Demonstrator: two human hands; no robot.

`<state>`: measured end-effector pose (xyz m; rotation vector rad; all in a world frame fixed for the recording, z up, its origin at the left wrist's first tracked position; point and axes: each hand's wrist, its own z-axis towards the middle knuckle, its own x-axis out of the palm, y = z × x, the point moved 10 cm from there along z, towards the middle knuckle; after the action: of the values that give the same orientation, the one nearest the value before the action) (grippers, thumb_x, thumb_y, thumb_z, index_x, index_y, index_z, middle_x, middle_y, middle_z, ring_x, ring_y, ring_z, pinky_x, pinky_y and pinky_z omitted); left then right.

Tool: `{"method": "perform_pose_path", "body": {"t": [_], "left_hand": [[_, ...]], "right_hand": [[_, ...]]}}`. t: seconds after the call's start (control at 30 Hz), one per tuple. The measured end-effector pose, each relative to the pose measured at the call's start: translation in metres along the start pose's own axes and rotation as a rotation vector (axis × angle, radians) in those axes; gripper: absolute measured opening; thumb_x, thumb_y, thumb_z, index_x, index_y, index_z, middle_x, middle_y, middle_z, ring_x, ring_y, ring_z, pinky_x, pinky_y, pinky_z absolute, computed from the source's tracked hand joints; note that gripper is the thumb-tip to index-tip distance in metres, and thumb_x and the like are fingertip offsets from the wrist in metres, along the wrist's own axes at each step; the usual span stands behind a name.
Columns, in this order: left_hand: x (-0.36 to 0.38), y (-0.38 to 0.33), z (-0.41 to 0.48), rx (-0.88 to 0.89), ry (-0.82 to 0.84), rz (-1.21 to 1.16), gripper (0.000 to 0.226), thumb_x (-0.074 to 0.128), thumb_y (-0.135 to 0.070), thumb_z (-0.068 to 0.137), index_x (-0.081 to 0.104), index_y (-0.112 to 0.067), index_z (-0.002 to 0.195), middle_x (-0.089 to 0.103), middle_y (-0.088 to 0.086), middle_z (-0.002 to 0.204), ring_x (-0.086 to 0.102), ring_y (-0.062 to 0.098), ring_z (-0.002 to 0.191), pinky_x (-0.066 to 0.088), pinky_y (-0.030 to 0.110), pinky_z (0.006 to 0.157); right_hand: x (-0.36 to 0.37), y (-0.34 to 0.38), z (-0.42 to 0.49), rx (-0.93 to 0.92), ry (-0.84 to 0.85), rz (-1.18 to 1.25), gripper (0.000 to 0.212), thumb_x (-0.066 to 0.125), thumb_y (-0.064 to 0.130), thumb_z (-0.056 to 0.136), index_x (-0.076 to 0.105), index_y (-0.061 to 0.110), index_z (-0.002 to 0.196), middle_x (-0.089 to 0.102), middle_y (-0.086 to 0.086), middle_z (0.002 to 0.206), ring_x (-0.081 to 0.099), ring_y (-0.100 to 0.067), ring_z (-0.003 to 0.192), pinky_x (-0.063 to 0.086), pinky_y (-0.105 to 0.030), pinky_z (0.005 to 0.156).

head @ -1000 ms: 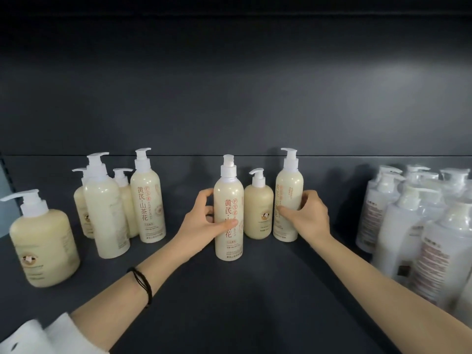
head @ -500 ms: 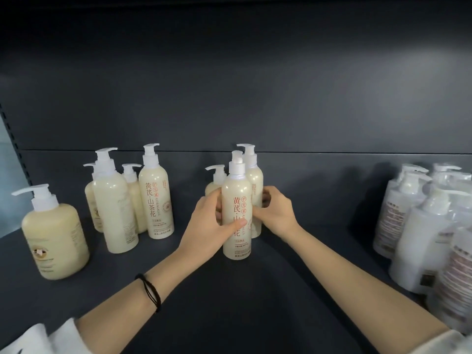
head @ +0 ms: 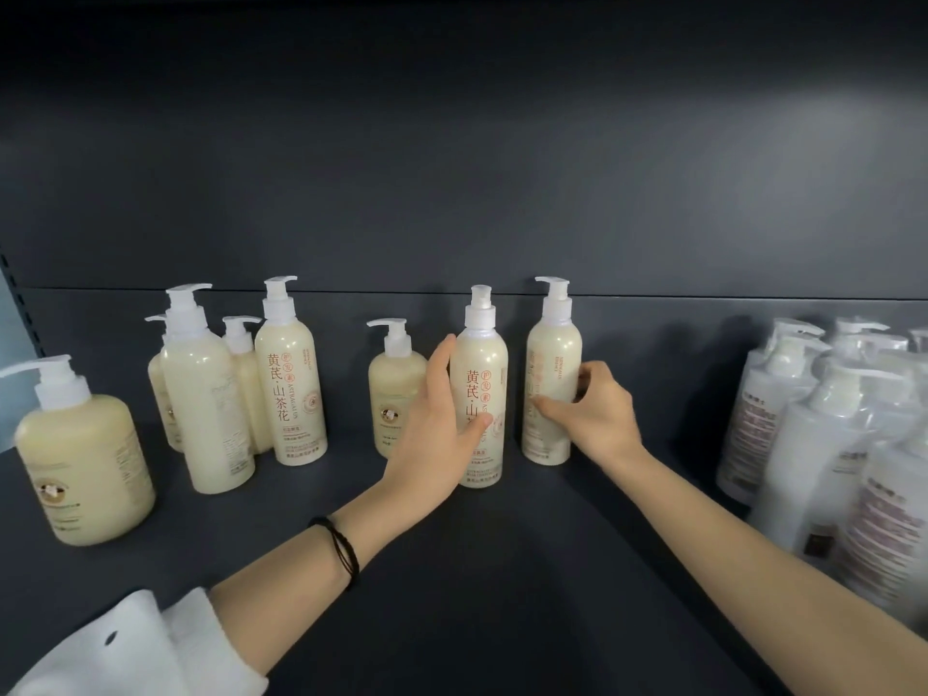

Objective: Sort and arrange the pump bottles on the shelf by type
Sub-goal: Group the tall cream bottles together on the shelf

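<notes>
Abt halfway, by the look: left hand [head: 436, 424] grips centre tall bottle [head: 479, 379], right hand [head: 597, 419] grips twin bottle [head: 550, 364] just beside it on shelf [head: 502, 570]; squat bottle [head: 394, 389] & left cluster [head: 201, 394] look unsorted.

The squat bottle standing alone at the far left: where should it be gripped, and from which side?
On the squat bottle, likely the white collar under the pump, from the front: the body is wide and rounded, the spout juts left, nothing stands before it. The left hand holds the middle lettered bottle, the right hand the tall bottle beside it.
</notes>
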<state>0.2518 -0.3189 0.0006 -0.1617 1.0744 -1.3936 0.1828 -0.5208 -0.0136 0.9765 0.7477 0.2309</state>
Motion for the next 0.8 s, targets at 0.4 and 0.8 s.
{"method": "perform_pose_path", "body": {"t": [0.4, 0.8], "left_hand": [[0.024, -0.017, 0.021, 0.003, -0.043, 0.234, 0.080, 0.059, -0.032, 0.091, 0.000, -0.046, 0.143, 0.050, 0.003, 0.128, 0.057, 0.021, 0.111, 0.054, 0.047, 0.079], [-0.004, -0.021, 0.012, 0.063, -0.010, 0.546, 0.039, 0.050, -0.042, 0.094, 0.040, -0.029, 0.129, 0.059, -0.004, 0.110, 0.062, 0.013, 0.087, 0.047, 0.027, 0.054]], "right_hand": [[-0.029, -0.002, -0.014, -0.109, -0.114, -0.064, 0.069, 0.072, 0.030, 0.082, 0.032, 0.026, 0.139, 0.053, -0.001, 0.130, 0.054, -0.022, 0.117, 0.049, -0.042, 0.086], [-0.045, 0.045, -0.031, -0.348, -0.314, -0.173, 0.044, 0.072, 0.017, 0.080, 0.053, 0.014, 0.119, 0.045, -0.003, 0.125, 0.050, -0.021, 0.111, 0.046, -0.029, 0.076]]}}
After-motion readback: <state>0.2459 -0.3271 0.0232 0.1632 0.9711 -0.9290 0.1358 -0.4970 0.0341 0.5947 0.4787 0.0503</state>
